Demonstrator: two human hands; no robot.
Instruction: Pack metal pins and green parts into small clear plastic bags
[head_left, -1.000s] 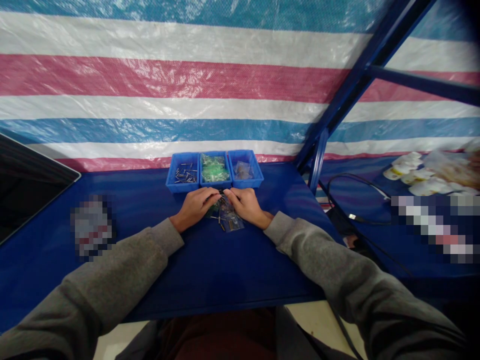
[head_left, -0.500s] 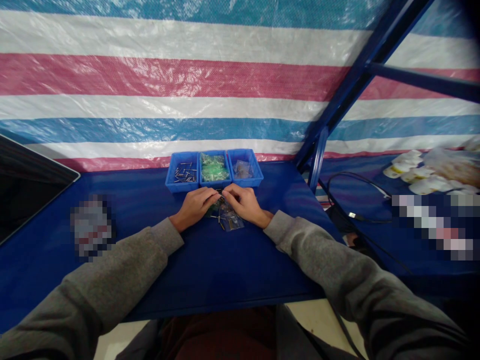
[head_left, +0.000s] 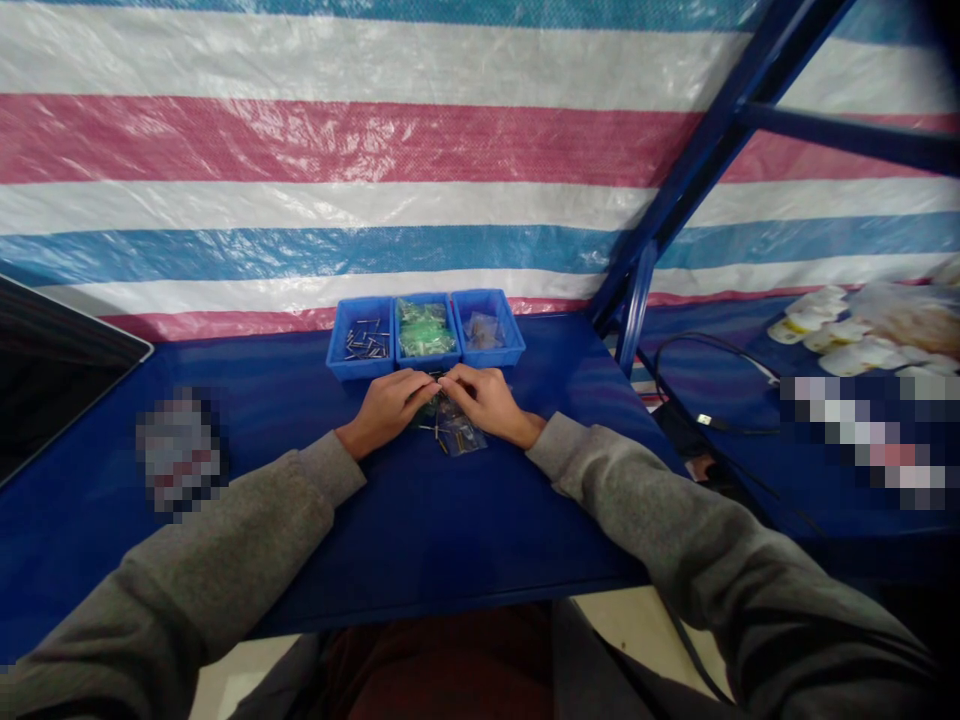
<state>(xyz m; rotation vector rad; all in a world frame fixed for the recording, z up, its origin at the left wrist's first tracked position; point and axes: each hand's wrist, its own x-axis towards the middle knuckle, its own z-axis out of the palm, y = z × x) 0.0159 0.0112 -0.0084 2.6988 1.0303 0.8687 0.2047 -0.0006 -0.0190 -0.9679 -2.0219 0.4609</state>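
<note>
My left hand (head_left: pixel 391 406) and my right hand (head_left: pixel 486 402) meet fingertip to fingertip just in front of the blue bins. Both are closed in a pinch, and what sits between the fingers is too small and too hidden to name. Under and in front of my right fingers lies a small clear plastic bag (head_left: pixel 463 436) with thin pieces in or on it. Some green material and a few thin metal pieces show below my fingertips. Behind my hands, the left bin (head_left: pixel 360 370) holds loose metal screws or pins (head_left: pixel 367 342).
The middle bin (head_left: pixel 427 360) holds green plastic bags (head_left: pixel 424 330); the right bin (head_left: pixel 491 357) holds clear bags (head_left: pixel 481 331). A dark screen-like panel (head_left: pixel 60 380) stands left. A blue metal frame (head_left: pixel 675 190), a black cable (head_left: pixel 720 340) and white rolls (head_left: pixel 862 355) are on the right.
The whole view has shifted slightly, so the bins and bench appear a little higher. My hands stay together at the same place, with hardly any finger movement visible.
</note>
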